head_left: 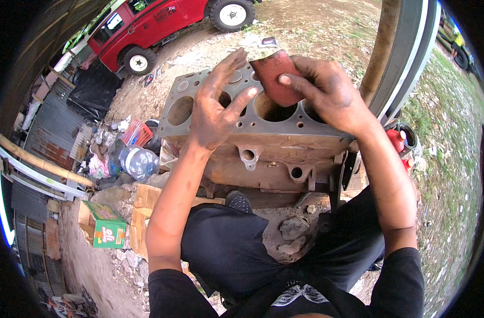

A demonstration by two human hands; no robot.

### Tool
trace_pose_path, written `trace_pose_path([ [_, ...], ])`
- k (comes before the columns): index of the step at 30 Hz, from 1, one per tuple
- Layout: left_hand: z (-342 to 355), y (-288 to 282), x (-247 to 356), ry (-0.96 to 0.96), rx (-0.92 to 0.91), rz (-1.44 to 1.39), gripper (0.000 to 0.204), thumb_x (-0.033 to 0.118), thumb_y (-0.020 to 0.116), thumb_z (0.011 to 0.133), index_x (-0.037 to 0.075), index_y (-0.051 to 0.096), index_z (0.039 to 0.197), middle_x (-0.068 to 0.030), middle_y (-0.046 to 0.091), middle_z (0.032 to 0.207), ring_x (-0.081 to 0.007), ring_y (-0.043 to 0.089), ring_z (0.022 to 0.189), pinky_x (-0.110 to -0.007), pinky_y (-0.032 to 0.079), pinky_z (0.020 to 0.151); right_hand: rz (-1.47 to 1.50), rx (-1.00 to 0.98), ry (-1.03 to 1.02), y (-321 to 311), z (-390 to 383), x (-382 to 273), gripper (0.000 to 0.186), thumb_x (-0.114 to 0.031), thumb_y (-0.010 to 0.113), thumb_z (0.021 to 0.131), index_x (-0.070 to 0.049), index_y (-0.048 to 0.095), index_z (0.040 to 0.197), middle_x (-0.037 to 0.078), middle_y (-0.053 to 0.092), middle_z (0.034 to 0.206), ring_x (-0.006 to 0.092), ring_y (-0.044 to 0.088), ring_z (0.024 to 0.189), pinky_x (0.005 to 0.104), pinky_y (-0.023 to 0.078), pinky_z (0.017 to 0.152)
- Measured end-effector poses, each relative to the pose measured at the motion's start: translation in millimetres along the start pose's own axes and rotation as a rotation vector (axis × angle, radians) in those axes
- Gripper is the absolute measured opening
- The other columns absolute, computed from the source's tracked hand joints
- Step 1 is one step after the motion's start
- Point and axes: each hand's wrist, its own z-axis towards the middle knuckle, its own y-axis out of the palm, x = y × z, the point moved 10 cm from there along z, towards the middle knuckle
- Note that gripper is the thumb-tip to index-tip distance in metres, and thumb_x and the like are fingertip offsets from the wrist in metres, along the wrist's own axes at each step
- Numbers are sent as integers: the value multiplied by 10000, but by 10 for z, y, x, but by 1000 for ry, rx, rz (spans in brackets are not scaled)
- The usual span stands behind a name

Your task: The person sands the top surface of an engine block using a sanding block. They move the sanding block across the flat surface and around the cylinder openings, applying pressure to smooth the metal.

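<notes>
An engine block (284, 139) stands before me, its grey top face pierced by a row of large round cylinder bores and several small holes. My right hand (334, 95) pinches a worn, reddish-brown piece of sandpaper (276, 79) between thumb and fingers. The piece is held tilted above the block and covers part of one bore. To its left, my left hand (218, 111) is raised over the block with thumb and fingers apart, holding nothing. It hides part of the top face behind it. Rust-brown colour covers the block's near side.
A red off-road vehicle (162, 24) is parked beyond the block. Left of it lie a clear plastic bottle (140, 162), a red plastic crate (137, 132) and a green carton (108, 227). A metal post (406, 58) rises at right, near red containers (395, 140). Stones (294, 228) lie between my legs.
</notes>
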Motion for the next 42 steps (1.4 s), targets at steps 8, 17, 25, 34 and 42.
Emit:
trace_pose_path([
  [8, 37, -32, -60, -57, 7, 82, 287, 66, 873, 894, 28, 830, 1175, -96, 838, 1086, -164, 770, 959, -327, 605, 882, -80, -44, -28, 182, -40, -18, 284, -211, 809, 923, -31, 763, 1137, 271, 765, 1001, 467, 750, 969, 532, 595, 843],
  [17, -32, 88, 456, 230, -233, 504, 190, 60, 841, 868, 34, 820, 1055, -119, 822, 984, -270, 781, 869, -379, 596, 821, -97, -240, 100, 348, -103, -76, 747, -365, 822, 967, -22, 509, 1552, 291, 789, 1068, 461, 771, 1043, 490, 595, 936],
  [25, 4, 32, 109, -68, -267, 278, 311, -33, 560, 904, -17, 712, 1175, -194, 799, 1053, -334, 786, 1033, -433, 590, 957, -115, -414, 152, 752, -24, -132, 1289, -659, 763, 923, 79, 76, 1724, 388, 748, 1075, 541, 740, 1061, 541, 558, 998],
  [34, -23, -367, -137, -149, 20, -9, 471, -55, 464, 913, -63, 677, 1334, -157, 809, 1224, -199, 728, 1211, -335, 522, 1102, -277, -446, 95, 975, 48, -84, 696, -322, 640, 1088, 220, 449, 1481, 388, 732, 1017, 525, 734, 1064, 583, 575, 956],
  [42, -105, -383, -116, -102, -50, 174, 381, -10, 520, 1020, -46, 691, 1358, -163, 797, 1260, -235, 728, 1258, -382, 503, 1149, -314, -339, 134, 891, 28, -30, 634, -338, 577, 1122, 162, 482, 1499, 378, 737, 1070, 519, 731, 1080, 592, 575, 961],
])
